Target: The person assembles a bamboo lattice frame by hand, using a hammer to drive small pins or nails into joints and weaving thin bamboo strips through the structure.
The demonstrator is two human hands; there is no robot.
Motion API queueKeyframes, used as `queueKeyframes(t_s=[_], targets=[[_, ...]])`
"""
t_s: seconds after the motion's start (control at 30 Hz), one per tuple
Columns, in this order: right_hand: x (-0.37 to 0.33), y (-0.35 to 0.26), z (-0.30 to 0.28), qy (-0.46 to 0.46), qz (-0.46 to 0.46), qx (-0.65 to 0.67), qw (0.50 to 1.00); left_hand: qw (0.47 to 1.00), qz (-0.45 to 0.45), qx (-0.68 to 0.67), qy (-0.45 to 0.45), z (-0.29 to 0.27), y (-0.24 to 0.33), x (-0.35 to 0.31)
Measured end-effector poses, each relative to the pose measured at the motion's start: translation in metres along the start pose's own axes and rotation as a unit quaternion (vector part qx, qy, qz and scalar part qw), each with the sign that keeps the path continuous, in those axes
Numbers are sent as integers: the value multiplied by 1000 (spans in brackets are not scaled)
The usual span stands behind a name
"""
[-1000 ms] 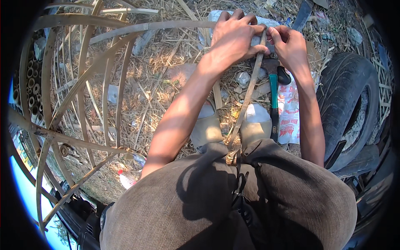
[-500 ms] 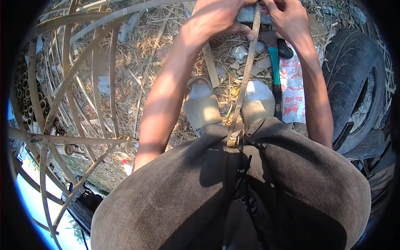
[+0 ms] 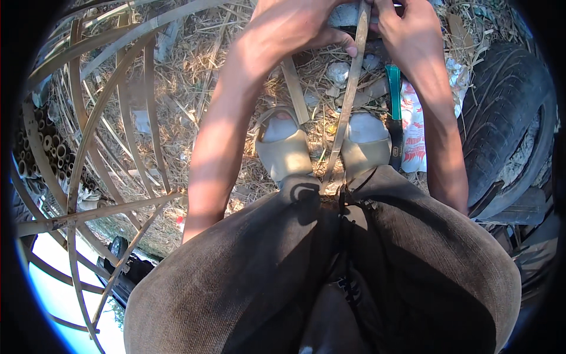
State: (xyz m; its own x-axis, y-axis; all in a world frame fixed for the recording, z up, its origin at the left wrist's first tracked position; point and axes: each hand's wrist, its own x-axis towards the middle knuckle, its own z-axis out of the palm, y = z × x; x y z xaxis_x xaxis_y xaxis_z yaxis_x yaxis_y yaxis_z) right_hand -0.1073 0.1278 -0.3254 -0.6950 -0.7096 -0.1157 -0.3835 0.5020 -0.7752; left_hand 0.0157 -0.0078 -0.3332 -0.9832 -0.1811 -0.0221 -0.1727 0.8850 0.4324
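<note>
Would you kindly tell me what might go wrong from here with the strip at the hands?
The left hand and right hand are bare and close against the wooden strip, so a rough edge might leave a splinter. The strip's lower part passes between the sandals toward the trousers; a slip could poke a leg. The green-and-black handle lies beside the right sandal, where a shifting foot might knock it.

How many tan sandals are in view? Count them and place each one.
2: one sandal left of the long flat strip, one sandal right of it. Trouser legs hide their backs; no other shows.
</note>
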Motion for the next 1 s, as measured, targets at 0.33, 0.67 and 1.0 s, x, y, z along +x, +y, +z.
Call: queueKeyframes(t_s=[0.33,0.67,1.0], targets=[[-16,1,12,-26,54,127,990,999,-6,27,-16,6,2,0],[-13,14,8,-114,30,66,991,1000,7,10,-10,14,-8,6],[-10,19,9,-132,21,88,987,998,-1,-66,15,12,-9,5]])
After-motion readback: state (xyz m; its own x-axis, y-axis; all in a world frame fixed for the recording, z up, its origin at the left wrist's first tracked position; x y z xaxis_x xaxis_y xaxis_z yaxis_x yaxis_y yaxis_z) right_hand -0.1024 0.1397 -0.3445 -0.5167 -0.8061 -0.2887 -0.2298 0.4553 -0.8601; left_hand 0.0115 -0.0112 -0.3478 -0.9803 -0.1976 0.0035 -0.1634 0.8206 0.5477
